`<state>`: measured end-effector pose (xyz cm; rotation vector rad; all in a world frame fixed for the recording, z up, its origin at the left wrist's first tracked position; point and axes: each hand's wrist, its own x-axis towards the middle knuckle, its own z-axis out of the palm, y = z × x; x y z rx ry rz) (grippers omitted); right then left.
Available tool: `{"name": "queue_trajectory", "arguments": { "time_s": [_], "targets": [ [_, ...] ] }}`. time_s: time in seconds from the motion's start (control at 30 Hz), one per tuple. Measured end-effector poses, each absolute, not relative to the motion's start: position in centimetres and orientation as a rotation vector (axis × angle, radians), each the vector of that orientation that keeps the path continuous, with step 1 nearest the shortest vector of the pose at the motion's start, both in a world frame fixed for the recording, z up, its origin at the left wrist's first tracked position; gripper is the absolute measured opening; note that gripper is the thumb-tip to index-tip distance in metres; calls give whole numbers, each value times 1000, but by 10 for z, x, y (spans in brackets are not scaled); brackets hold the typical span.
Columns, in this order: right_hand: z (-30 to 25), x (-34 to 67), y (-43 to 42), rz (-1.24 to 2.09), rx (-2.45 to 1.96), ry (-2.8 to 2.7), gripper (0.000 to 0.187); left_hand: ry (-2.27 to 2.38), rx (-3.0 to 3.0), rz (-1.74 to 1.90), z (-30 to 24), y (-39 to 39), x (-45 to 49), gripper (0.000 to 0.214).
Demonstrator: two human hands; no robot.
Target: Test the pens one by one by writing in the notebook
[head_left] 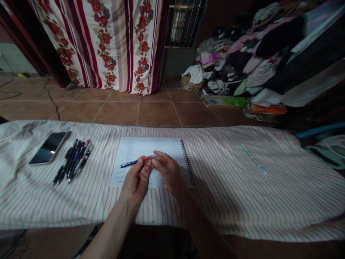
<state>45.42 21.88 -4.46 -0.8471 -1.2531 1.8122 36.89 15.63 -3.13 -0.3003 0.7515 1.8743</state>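
Note:
Between both hands is a pen (129, 164) with a dark blue end on the left and a red section and silver tip on the right. My left hand (137, 180) pinches it near the middle. The fingers of my right hand (166, 168) close on its silver tip end. Below the hands lies a spiral notebook (153, 144), its coil on the right and print down the left of the page. To the left, several pens (74, 160) lie in a bunch, mostly black. A patterned, light-coloured pen-like stick (254, 159) rests apart on the right.
A smartphone (49, 148) lies at the left on the striped cloth (221, 201) covering the table. Beyond it are a tiled floor (156, 112), a floral curtain (121, 43) and a big heap of clothes (239, 54). A cable (52, 95) runs along the floor at left.

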Motion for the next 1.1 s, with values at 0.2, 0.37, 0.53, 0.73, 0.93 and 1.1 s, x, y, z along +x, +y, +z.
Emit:
{"name": "queue_trajectory", "arguments": {
  "time_s": [0.2, 0.37, 0.53, 0.73, 0.93, 1.1],
  "targets": [
    [-43, 455, 221, 1793, -843, -1295, 41, 785, -288, 1866, -34, 158, 365, 17],
    [-48, 459, 224, 1698, -885, -1350, 37, 845, -260, 1844, -27, 158, 366, 20],
    [-55, 463, 227, 1626, -904, -1413, 32, 883, -258, 1814, -25, 158, 369, 19],
    [-55, 462, 225, 1566, -880, -1516, 23, 882, -227, 1823, -31, 159, 369, 17],
    [-56, 462, 225, 1499, -905, -1579, 17, 906, -187, 1825, -31, 158, 370, 16],
    [-56, 463, 227, 1469, -933, -1646, 16, 902, -172, 1816, -31, 157, 370, 14]
  ]
}}
